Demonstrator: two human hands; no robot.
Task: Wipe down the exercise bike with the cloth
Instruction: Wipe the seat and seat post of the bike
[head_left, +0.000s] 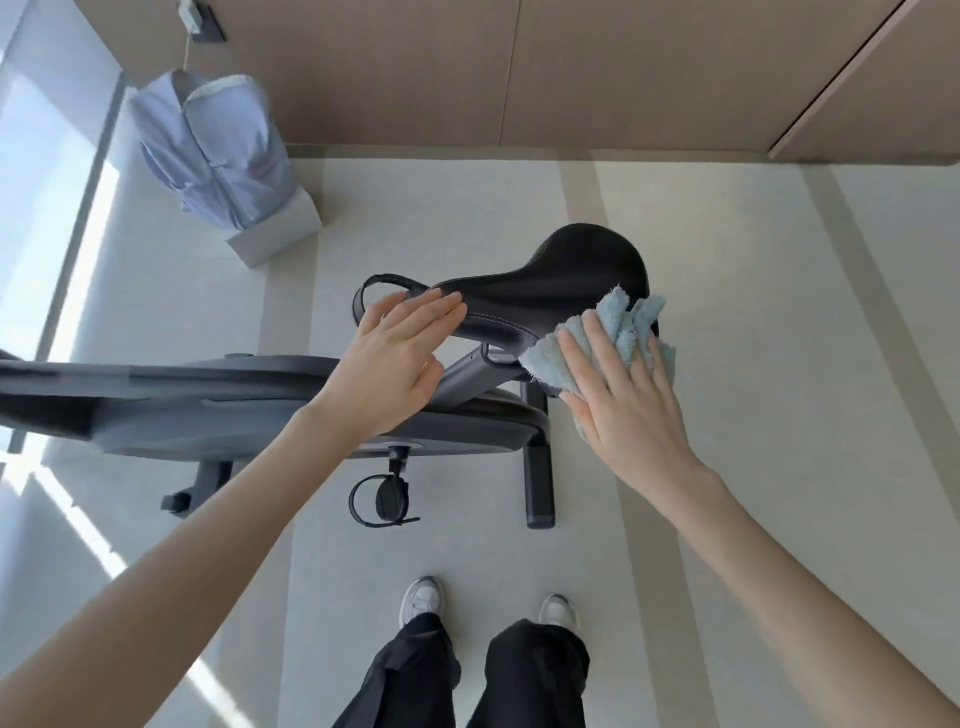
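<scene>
No brand, label or legible writing can be made out on any surface. The dark grey exercise bike with a black padded saddle (545, 291) is seen from above across the middle of the frame; its front end is cut off at the left edge, and part of its body is hidden behind the left forearm. The saddle's rear edge is covered by the light blue terry cloth (608, 332), which is pressed flat against it by the right hand (623, 395), fingers spread and extended rather than curled; most of the cloth is concealed under the palm. The left hand (395, 358) is laid open on the narrow nose of the saddle, fingers straight, nothing gripped. A black strapped pedal (387, 499) is visible below the centre. In the upper left, a pale blue garment (218, 150) is draped over a white box (291, 228), whose contents are hidden. Two white trainers (423, 597) and black trousers (467, 675) are shown at the bottom, cut off by the lower edge.
</scene>
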